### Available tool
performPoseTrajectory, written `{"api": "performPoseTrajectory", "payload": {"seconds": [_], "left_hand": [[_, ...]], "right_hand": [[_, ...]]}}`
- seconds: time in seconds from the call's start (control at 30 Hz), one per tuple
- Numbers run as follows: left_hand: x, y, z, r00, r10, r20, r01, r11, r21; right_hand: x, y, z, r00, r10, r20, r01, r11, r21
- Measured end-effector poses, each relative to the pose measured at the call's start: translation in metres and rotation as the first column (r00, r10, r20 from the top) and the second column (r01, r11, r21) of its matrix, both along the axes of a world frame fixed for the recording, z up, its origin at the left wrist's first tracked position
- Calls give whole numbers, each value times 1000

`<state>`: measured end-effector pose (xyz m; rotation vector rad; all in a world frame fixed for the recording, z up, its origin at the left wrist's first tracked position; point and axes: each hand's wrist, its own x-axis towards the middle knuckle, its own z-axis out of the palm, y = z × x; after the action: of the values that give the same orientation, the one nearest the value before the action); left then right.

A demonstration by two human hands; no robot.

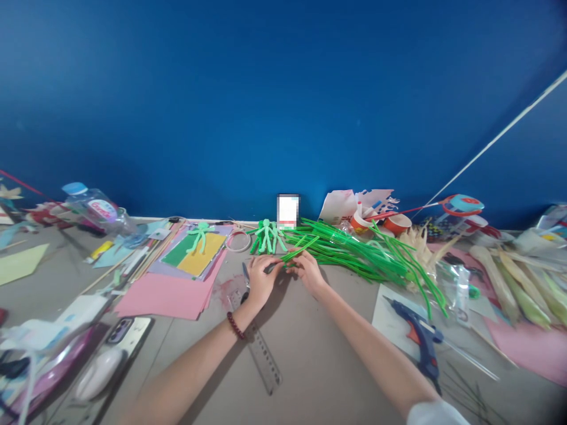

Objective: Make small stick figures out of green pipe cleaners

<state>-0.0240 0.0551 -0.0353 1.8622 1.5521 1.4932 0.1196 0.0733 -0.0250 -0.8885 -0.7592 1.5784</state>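
Note:
My left hand (pixel 262 277), with a dark red bead bracelet (pixel 235 326) at the wrist, pinches a few short green pipe cleaners (pixel 301 248). My right hand (pixel 309 273) has its fingers closed on the same pieces from the other side. Their far ends stick up to the right. Just behind my hands, light green pipe-cleaner figures (pixel 266 237) stand or lean near the wall. A large bundle of green pipe cleaners (pixel 354 255) spreads to the right of them. Scissors (pixel 245 275) lie partly hidden beneath my left hand, and a clear ruler (pixel 264 357) shows below it.
Left are pink paper sheets (pixel 166 295), another green figure (pixel 200 237), a tape roll (pixel 238 241), a phone (pixel 128 330), a white mouse (pixel 101 373) and a bottle (pixel 95 203). Right are a blue glue gun (pixel 416 336), paper cups (pixel 397 224) and corn husks (pixel 522 289). A blue wall (pixel 283 106) rises behind.

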Motion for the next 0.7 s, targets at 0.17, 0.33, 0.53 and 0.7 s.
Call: {"api": "performPoseTrajectory", "payload": {"seconds": [0.17,0.33,0.53,0.7], "left_hand": [[1,-1,2,999,-48,20,49,997,-52],[3,-2,-1,988,-8,152,25,994,-110],[5,-5,2,958,-226,179,269,923,-274],[5,-7,5,970,-243,13,235,922,-307]], "right_hand": [[-1,0,1,999,28,-46,-29,999,-19],[2,5,0,999,-36,-30,36,999,0],[8,7,7,998,-55,-12,55,998,39],[20,13,10,988,-131,85,127,991,49]]}}
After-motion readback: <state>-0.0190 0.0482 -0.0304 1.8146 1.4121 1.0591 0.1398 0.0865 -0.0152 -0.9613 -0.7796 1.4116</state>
